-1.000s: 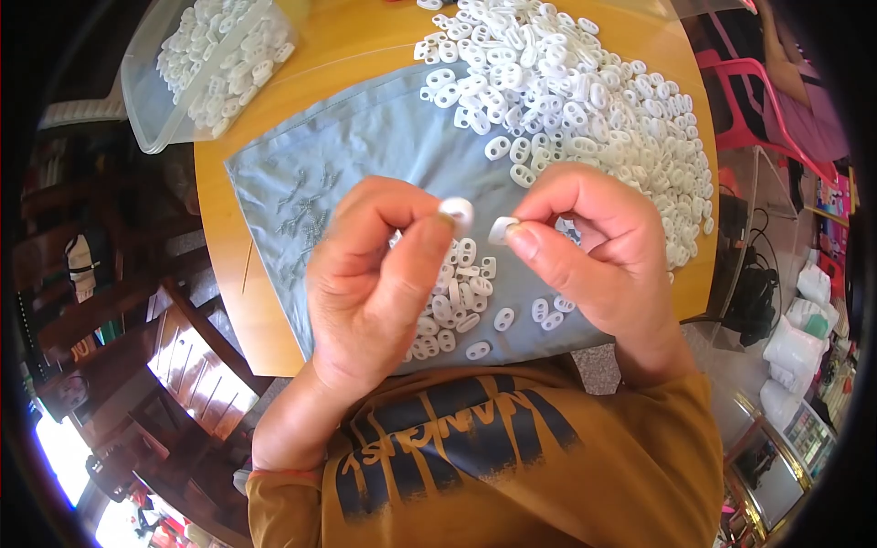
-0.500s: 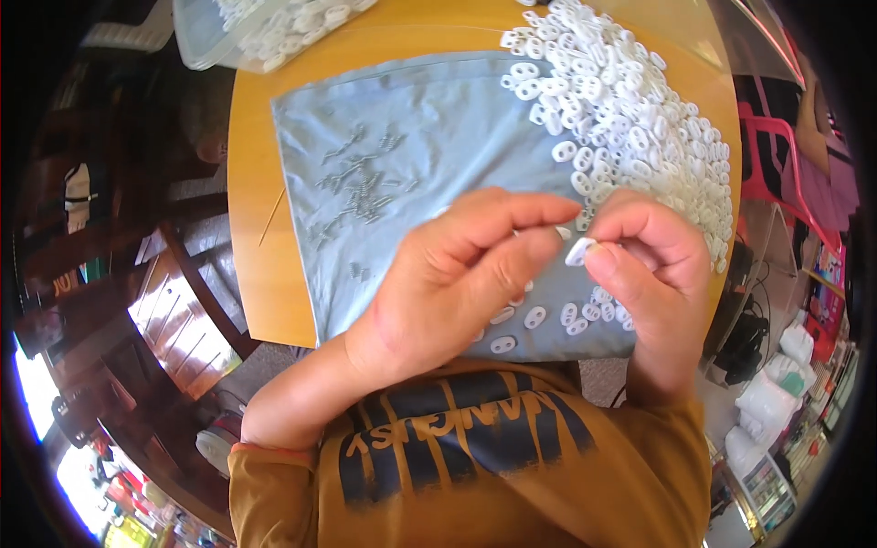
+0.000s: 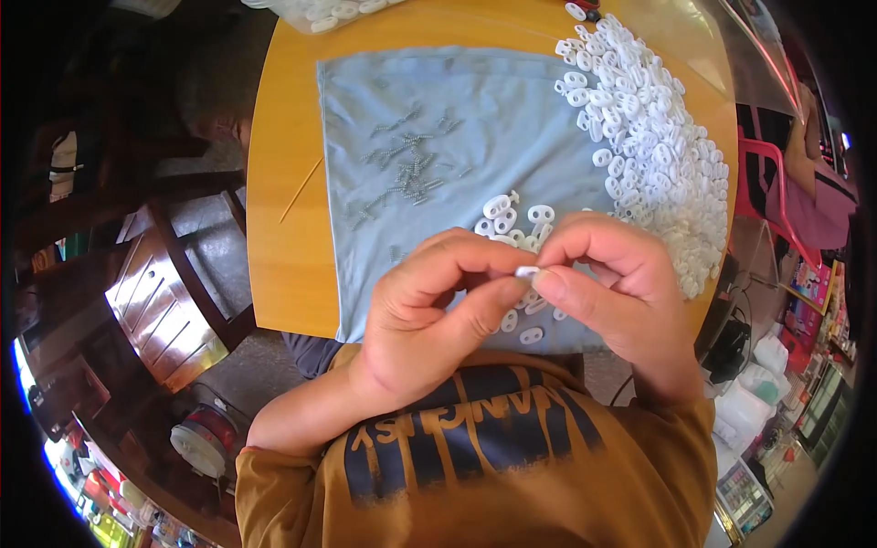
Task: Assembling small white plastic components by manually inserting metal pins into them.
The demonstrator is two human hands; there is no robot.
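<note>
My two hands meet above the near part of a blue-grey cloth (image 3: pixel 512 100). A small white plastic cord lock piece (image 3: pixel 527 271) is between their fingertips. The thumb and forefinger of my right hand (image 3: pixel 621 283) pinch its right end. My left hand (image 3: pixel 425 315) closes thumb and forefinger at its left end; anything else small in that pinch is hidden. Under and beyond the fingers lie several loose two-hole cord lock pieces (image 3: pixel 498 208), partly covered by my hands. Small metal springs (image 3: pixel 416 169) are scattered on the cloth's left half.
A large heap of white cord lock pieces (image 3: pixel 653 137) spreads along the right side of the yellow wooden table (image 3: pixel 283 283). A thin stick (image 3: pixel 301 190) lies left of the cloth. At the far edge stands a clear tub (image 3: pixel 329 18) holding more white pieces. A red chair (image 3: pixel 776 183) is at right.
My hands, apart before, have come together at the white piece that my right hand held. Loose pieces beyond the fingers now show more. The whole view has shifted somewhat.
</note>
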